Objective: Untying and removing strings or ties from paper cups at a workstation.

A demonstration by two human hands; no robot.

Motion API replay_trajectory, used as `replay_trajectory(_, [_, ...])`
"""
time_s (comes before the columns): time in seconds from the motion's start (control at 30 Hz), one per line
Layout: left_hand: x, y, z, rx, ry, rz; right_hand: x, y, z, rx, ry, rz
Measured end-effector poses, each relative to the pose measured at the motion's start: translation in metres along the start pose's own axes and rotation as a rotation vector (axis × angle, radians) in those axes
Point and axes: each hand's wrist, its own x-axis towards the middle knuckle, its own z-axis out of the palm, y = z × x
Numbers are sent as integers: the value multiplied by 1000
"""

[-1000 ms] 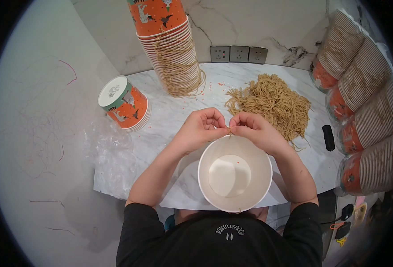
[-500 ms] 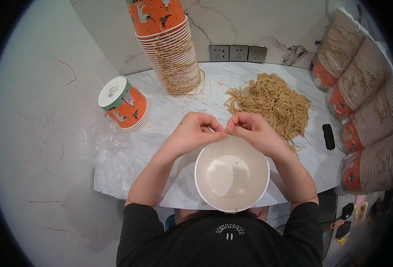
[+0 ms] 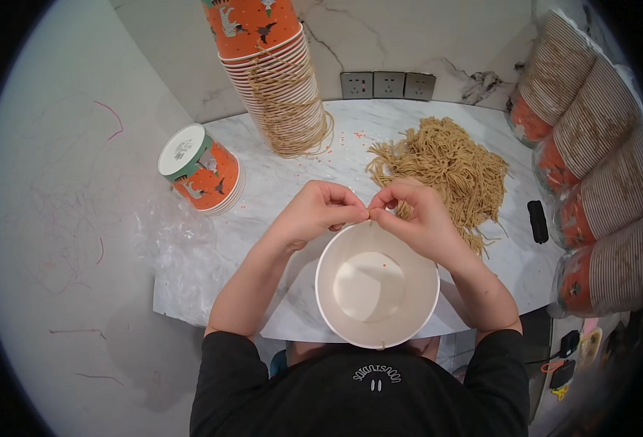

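Observation:
A white paper bucket (image 3: 377, 320) stands open side up in front of me at the table's near edge, with a tiny orange speck on its bottom. At its far rim my left hand (image 3: 323, 209) and my right hand (image 3: 417, 218) meet, thumbs and forefingers pinched together. Between the fingertips is a bit of tan cord, mostly hidden by them. A small tan end (image 3: 382, 344) shows at the near rim. Just beyond my right hand lies a loose heap of tan cords (image 3: 456, 167).
A tall stack of orange buckets with cord handles (image 3: 281, 95) stands at the back. Left are an upturned orange bucket (image 3: 208, 175) and clear plastic wrap (image 3: 187, 255). Wrapped bucket stacks (image 3: 591, 120) line the right, near a black object (image 3: 537, 223). Orange bits (image 3: 358, 135) dot the table (image 3: 340, 171).
The fingertips have closed further over the cord at the far rim, and my right hand's fingers have shifted their pinch. The bucket has moved very slightly left in the picture.

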Motion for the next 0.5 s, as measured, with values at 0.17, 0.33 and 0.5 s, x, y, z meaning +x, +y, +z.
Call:
replay_trajectory(0.17, [3,1,-2,-1,-9,8,-2,-7,-1,21,-54,105])
replay_trajectory(0.33, [7,-4,-8,-11,-54,-4,-2,-15,-2,-32,-109,192])
replay_trajectory(0.5, [11,-6,-12,-24,-67,-7,-4,-11,1,-23,-87,44])
